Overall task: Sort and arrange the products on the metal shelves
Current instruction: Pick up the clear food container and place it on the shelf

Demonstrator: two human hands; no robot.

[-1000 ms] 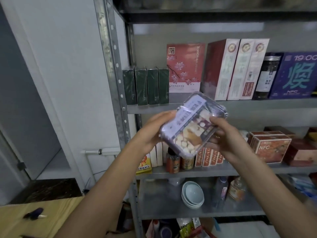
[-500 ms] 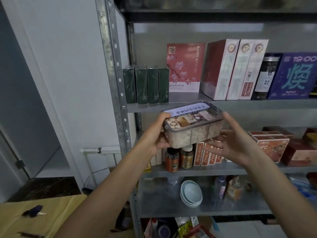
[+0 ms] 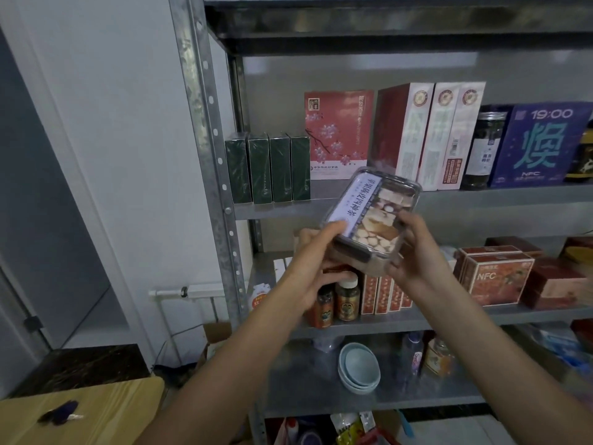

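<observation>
Gripping clear box (image 3: 369, 220), left hand (image 3: 308, 271), right hand (image 3: 414, 252)

A shop stockroom, we think.
We see metal shelves (image 3: 481, 203) lined with boxed goods (image 3: 430, 136), a jar (image 3: 486, 149) and small bottles (image 3: 347, 300).

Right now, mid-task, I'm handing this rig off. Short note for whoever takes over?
Hands: the left hand grips the near end of the clear plastic box, thumb on its label; the right hand grips its right side.
Things: the box is in the air, tilted, in front of the metal shelves, resting on none.
Done: four green boxes stand in a row on the upper shelf.
Left: set the held box on a shelf; no spot is evident.
</observation>
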